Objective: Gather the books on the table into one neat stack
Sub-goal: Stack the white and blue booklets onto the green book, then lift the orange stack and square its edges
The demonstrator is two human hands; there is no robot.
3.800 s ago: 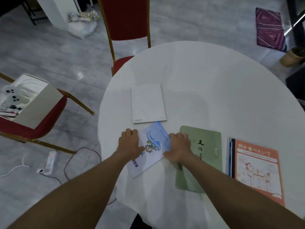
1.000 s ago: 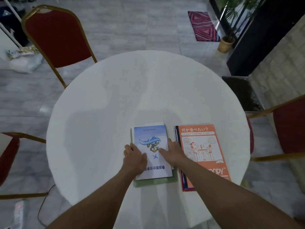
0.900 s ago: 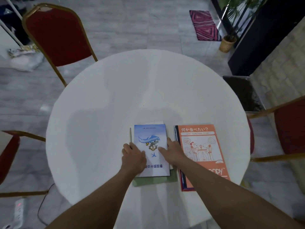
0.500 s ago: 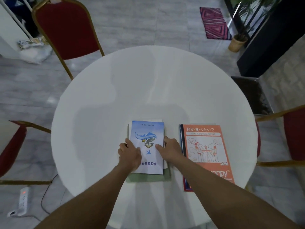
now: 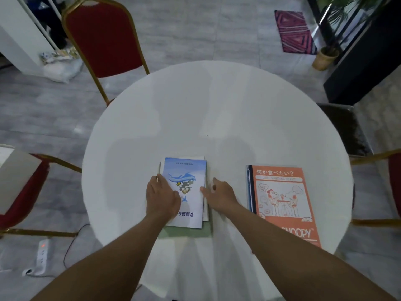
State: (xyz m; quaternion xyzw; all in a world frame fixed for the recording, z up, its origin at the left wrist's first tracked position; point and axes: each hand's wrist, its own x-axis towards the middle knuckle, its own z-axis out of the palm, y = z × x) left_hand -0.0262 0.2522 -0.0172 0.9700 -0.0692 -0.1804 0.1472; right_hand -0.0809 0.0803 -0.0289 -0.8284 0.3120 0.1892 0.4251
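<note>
Two flat, spread hands, left grip point(image 5: 161, 197) and right grip point(image 5: 220, 195), flank the glossy rectangular blue book point(image 5: 187, 187).

head-worn wide view, looking steeply down, table point(image 5: 217, 109) close

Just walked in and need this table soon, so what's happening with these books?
A person is stacking books on the round white table. The left hand rests on a blue booklet that tops a small pile, with a white one and a green book showing underneath. The right hand is at the pile's right edge. An orange notebook lies apart to the right, not yet added.
</note>
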